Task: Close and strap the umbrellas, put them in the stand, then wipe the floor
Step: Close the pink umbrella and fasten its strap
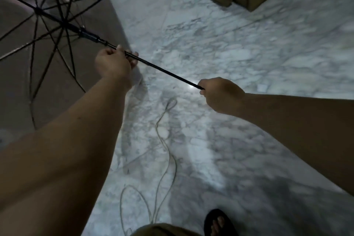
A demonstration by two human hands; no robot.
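The marble floor spread pale and grey-veined under everything, glossy enough to throw back a bright spot of light, and it looked as though it would be slick where wet. Above its left part hung the open umbrella, held off the ground with its canopy turned away and its underside showing: thin taut fabric of a dull brownish tone, stretched over slim black ribs that fanned from a hub. It was likely light but awkward, the spread canopy catching air and the ribs springy and easy to bend. The straight black shaft was the stiff part and the sound place to hold. The left hand had its fingers clenched round the shaft just below the runner, well placed to slide it down. The right hand was closed over the shaft's near end, hiding any handle. A thin pale cord lay looped on the floor, limp, beside a dark sandal.
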